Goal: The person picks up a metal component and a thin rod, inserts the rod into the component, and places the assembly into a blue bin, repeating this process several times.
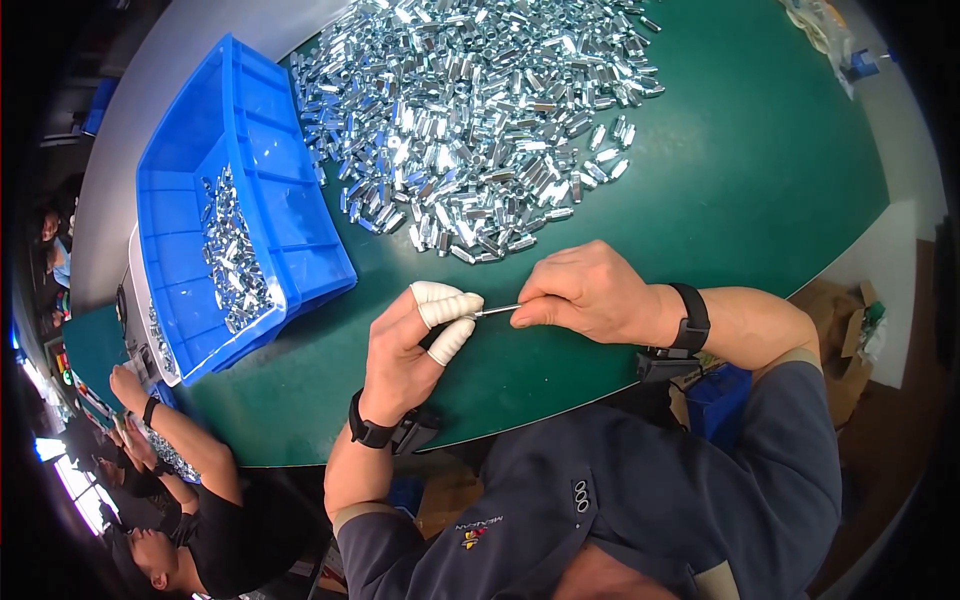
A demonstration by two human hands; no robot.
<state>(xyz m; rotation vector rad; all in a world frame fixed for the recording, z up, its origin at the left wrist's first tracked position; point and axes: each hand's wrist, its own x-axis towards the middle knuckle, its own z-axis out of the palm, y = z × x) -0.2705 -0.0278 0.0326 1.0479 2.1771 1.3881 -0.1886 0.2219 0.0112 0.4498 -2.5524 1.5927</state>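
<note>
My left hand (pixel 395 345), with white finger cots on several fingertips, is closed in a pinch. A small shiny metal piece, mostly hidden, sits between those fingertips. Opposite it, my right hand (pixel 590 295) is bare and pinches a thin metal rod (pixel 502 309). The rod's far end meets the left fingertips; whether it goes into the metal piece I cannot tell. Beyond both hands lies a large heap of shiny hexagonal metal sleeves (pixel 480 130) on the green tabletop (pixel 740 200).
A blue plastic bin (pixel 290 190) stands tilted at the left, with more metal sleeves (pixel 235 260) in it. Co-workers sit at the lower left, one arm (pixel 190 440) on the table. Clear plastic bags (pixel 825 40) lie far right; a cardboard box (pixel 850 350) is below.
</note>
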